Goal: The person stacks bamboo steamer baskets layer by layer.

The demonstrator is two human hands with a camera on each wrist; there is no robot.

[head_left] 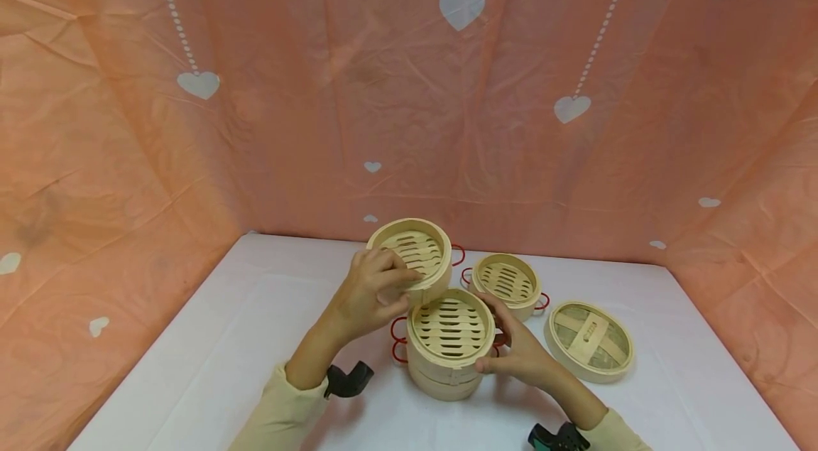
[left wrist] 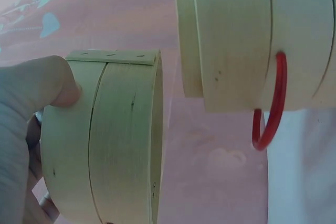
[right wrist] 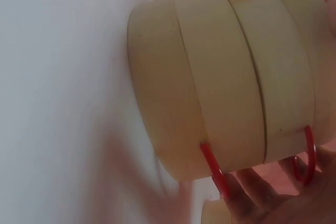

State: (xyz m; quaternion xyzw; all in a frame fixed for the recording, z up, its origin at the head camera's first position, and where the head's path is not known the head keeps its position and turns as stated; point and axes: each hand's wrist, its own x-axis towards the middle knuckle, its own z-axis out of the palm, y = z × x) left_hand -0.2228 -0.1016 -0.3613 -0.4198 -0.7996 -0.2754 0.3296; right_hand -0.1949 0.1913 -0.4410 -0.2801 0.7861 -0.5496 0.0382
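Raised over the back left of a stack is a bamboo steamer basket (head_left: pixel 417 246), tilted, its slatted inside facing the head camera. My left hand (head_left: pixel 375 288) grips its near side; in the left wrist view the thumb presses the outer wall of this basket (left wrist: pixel 121 140). Two more steamer baskets (head_left: pixel 444 374) stand stacked on the table, red loop handles out to the sides. My right hand (head_left: pixel 520 355) holds the stack's right side, thumb at the front and fingers behind. In the right wrist view, fingers (right wrist: pixel 257 190) lie by the red handles of the stack (right wrist: pixel 220 77).
Behind the stack to the right is another steamer basket (head_left: pixel 506 279) with red handles. A round woven bamboo lid (head_left: pixel 589 341) lies farther right. The white table (head_left: pixel 300 266) meets a pink curtain (head_left: pixel 409 110) with hearts at the back and sides.
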